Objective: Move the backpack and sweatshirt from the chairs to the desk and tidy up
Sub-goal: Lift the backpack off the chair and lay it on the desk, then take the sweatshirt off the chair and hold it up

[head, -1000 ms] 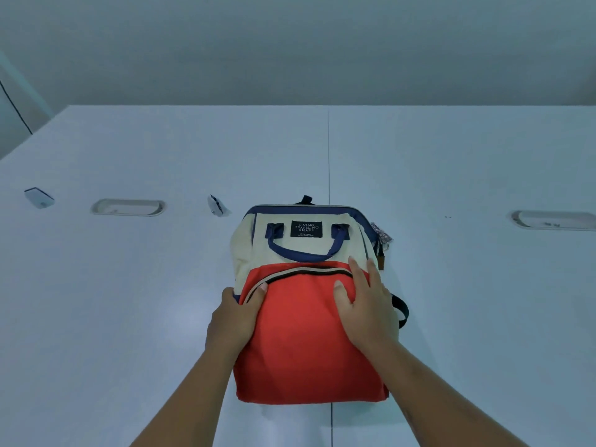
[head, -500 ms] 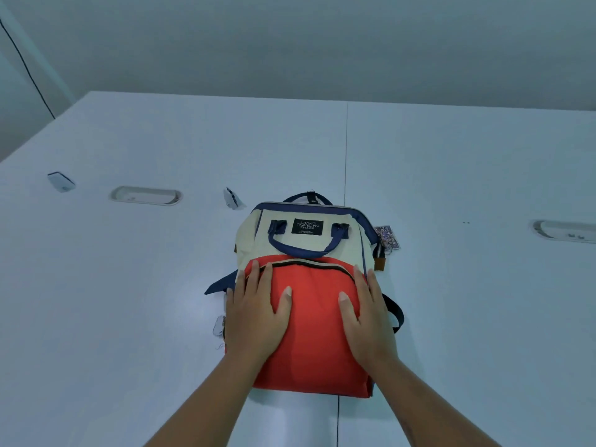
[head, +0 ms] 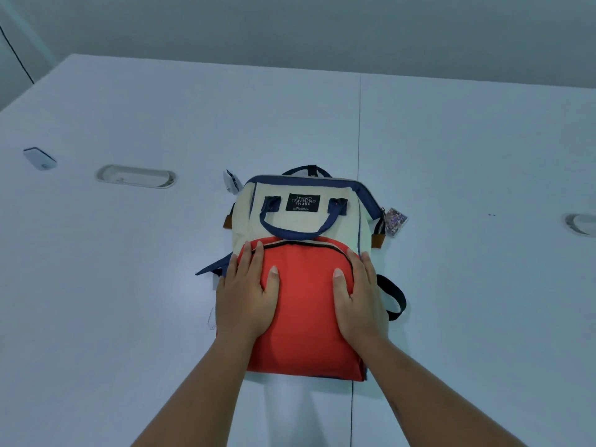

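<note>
A backpack with an orange lower part, a cream top and navy trim lies flat on the white desk, front side up. My left hand rests palm down on its left side, fingers spread. My right hand lies palm down on its right side. Neither hand grips anything. A navy strap pokes out at the left and a black strap loop at the right. No sweatshirt or chair is in view.
Two oval cable openings are set in the desk, one at the left and one at the right edge. A small white object lies far left, another by the bag's top-left corner. A glittery tag hangs at the bag's right.
My left hand moved from the bag's left edge onto its front and flattened. The navy strap at the left came into sight. The bag settled flatter.
</note>
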`<act>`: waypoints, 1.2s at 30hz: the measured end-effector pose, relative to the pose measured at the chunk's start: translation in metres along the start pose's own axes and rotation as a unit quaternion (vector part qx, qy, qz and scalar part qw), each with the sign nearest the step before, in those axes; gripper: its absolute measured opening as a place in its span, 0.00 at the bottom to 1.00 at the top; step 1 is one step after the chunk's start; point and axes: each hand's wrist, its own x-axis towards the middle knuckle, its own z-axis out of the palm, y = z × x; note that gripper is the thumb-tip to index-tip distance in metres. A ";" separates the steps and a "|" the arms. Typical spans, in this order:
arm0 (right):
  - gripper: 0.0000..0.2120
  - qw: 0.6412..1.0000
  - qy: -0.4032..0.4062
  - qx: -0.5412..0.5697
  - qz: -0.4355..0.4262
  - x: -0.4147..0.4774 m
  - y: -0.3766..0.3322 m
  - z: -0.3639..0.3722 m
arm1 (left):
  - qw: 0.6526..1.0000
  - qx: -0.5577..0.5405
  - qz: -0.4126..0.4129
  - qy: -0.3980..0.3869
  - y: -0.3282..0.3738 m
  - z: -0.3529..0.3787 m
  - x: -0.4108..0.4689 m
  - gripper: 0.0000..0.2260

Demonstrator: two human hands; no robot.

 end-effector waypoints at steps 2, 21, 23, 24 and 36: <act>0.28 1.000 -0.002 0.001 0.002 0.006 -0.002 0.004 | 1.000 -0.001 0.003 0.000 -0.002 0.001 0.007 0.28; 0.29 0.975 -0.014 -0.223 0.013 -0.005 -0.033 -0.040 | 0.991 0.100 0.093 0.013 0.032 -0.048 -0.004 0.28; 0.28 0.963 0.005 -0.268 -0.003 -0.007 -0.037 -0.063 | 0.984 0.116 0.130 0.027 0.044 -0.058 -0.008 0.28; 0.28 0.959 0.015 -0.283 -0.003 -0.007 -0.039 -0.074 | 0.980 0.127 0.149 0.032 0.051 -0.062 -0.008 0.28; 0.29 0.932 0.097 -0.323 0.132 -0.055 0.014 -0.214 | 0.924 0.176 0.340 0.018 0.175 -0.062 -0.032 0.29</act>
